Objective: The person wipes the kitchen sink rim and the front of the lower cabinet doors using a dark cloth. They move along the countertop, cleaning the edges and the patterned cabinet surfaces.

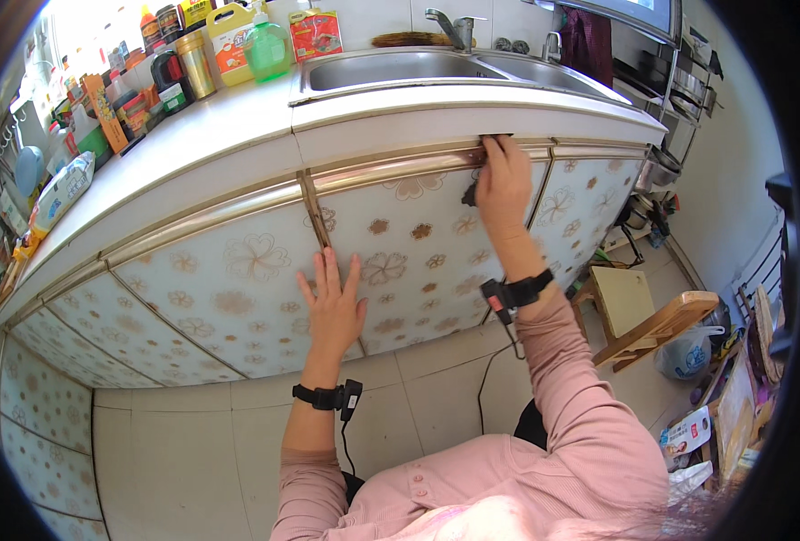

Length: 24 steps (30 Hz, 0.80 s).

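My right hand (504,186) grips a dark cloth (469,195), mostly hidden behind the fingers. It presses this at the metal top rail (400,166) of a cabinet door, just under the countertop lip. My left hand (332,304) lies flat with fingers spread on the flower-patterned cabinet doors (386,260). Its fingertips reach the lower end of a dark gap (315,213) between two door panels. Both wrists wear black bands with cables.
Above the doors runs a white countertop (237,118) with a steel double sink (400,71) and faucet (464,30). Bottles, including a green pump bottle (266,51), crowd its left part. A wooden stool (619,301) and a plastic bag (689,353) stand on the tiled floor at right.
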{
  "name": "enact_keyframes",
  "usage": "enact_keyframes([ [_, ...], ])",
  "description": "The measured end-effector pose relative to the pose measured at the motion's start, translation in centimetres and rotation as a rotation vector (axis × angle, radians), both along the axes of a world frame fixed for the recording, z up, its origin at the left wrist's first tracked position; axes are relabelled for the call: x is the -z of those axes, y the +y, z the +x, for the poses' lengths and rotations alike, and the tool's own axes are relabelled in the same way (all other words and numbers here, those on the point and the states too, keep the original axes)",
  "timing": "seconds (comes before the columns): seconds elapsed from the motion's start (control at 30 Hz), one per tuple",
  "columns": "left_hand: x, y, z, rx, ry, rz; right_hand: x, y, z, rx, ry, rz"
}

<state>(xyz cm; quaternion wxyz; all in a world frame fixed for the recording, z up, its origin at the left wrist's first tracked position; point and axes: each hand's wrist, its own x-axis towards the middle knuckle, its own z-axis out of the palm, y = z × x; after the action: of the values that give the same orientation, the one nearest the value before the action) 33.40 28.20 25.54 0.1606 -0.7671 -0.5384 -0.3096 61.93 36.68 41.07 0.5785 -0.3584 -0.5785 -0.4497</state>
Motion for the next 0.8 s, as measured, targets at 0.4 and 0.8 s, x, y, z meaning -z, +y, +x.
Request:
enact_keyframes([
  [0.4, -0.5, -0.1, 0.1, -0.030, 0.047, -0.016, 0.6, 0.0, -5.6, -0.292, -0.456, -0.362],
  [0.8, -0.1, 0.2, 0.9, -0.030, 0.011, 0.022, 2.8, 1.7, 3.6, -0.144, -0.085, -0.018],
])
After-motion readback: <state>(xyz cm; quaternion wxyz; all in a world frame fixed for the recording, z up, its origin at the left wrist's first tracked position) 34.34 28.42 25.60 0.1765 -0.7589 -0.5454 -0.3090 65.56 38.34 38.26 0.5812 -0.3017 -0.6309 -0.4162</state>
